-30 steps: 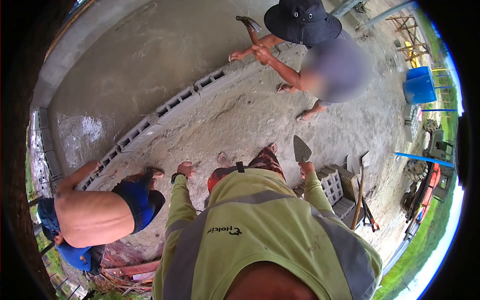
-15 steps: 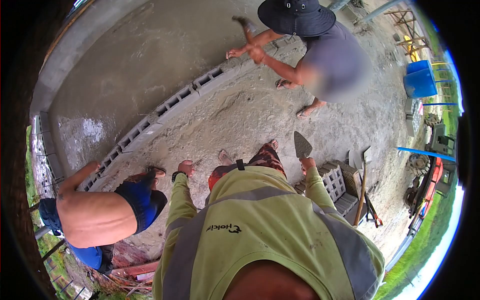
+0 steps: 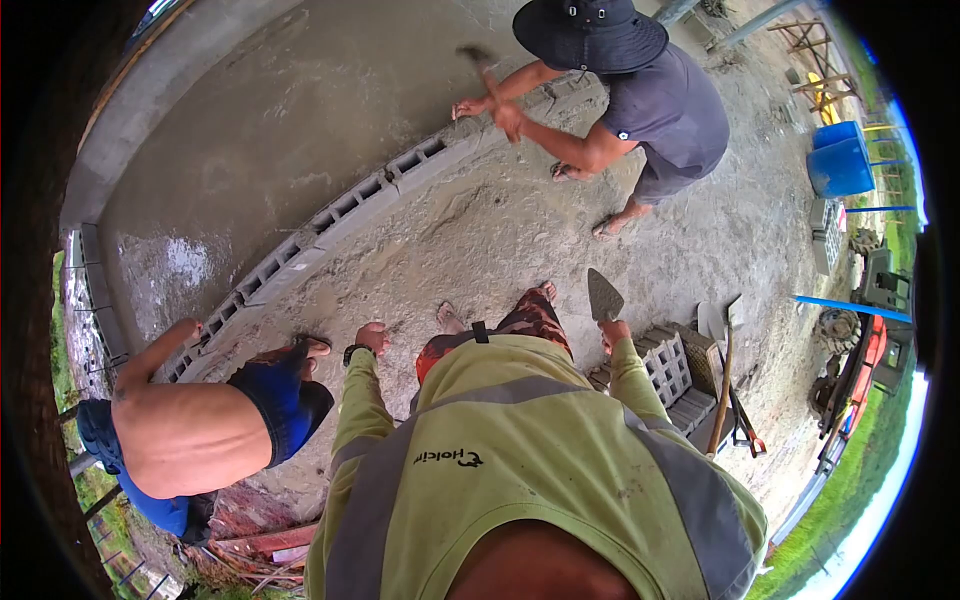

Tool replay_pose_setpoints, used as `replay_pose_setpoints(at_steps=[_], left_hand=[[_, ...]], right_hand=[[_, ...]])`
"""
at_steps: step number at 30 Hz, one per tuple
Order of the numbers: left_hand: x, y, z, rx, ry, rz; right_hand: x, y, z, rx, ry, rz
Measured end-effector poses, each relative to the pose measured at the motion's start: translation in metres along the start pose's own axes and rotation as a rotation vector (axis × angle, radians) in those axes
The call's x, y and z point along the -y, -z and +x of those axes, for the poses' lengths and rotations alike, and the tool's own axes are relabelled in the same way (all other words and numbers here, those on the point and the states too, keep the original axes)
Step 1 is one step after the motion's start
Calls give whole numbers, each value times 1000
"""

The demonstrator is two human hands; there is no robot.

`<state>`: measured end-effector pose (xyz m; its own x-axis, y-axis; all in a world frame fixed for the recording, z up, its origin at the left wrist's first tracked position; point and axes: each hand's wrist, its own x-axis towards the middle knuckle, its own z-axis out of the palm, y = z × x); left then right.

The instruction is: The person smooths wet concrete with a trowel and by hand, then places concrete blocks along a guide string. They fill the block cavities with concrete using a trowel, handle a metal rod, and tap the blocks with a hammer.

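My right hand (image 3: 614,333) is closed around the handle of a pointing trowel (image 3: 604,297), its grey blade aimed away from me. My left hand (image 3: 373,338) hangs at my left side with the fingers curled and no object showing in it; a dark band circles that wrist. Ahead of both hands, a curved row of hollow concrete blocks (image 3: 325,217) edges a wet cement surface (image 3: 290,110). At the row's far end a co-worker in a dark hat (image 3: 660,110) swings a hammer (image 3: 488,75). To my left a shirtless co-worker (image 3: 195,430) rests one hand on the blocks.
Stacked blocks (image 3: 690,410) stand close on my right, with shovels (image 3: 722,380) leaning on them. Farther right are a blue barrel (image 3: 840,160), more blocks (image 3: 827,235) and a vehicle (image 3: 880,290). Rough sandy ground (image 3: 430,250) lies before my feet.
The co-worker's hammer has shifted slightly between frames, its head now lower and to the left. The left-hand co-worker has moved a little. My hands and the trowel stay nearly where they were.
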<state>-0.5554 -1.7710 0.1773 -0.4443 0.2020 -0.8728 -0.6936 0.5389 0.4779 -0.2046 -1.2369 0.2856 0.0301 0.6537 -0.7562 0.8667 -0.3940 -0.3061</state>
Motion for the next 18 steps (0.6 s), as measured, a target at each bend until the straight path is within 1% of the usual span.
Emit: replay_pose_setpoints(at_steps=[2,4,7,11,13,15,17,18], left_hand=[[6,3,10,4,6,-12],[16,8,25,23,66,-157],[6,6,9,4,76,-116],[7,6,9,-1,80,-72],[13,10,13,32,97,-181],[14,8,14,31,82,-191],[20,8,21,30,66,-200],[27,11,34,56,104,-248]], right_hand=[[1,0,-3,12,-5,21],[0,-2,-5,23,-13,42],[-2,-4,-4,14,-19,37],[-5,-2,1,63,-26,85],[-5,-2,0,82,-28,101],[-1,-4,-5,1,-1,-6],[2,-5,-9,-10,1,-25],[4,-5,-11,-21,3,-44]])
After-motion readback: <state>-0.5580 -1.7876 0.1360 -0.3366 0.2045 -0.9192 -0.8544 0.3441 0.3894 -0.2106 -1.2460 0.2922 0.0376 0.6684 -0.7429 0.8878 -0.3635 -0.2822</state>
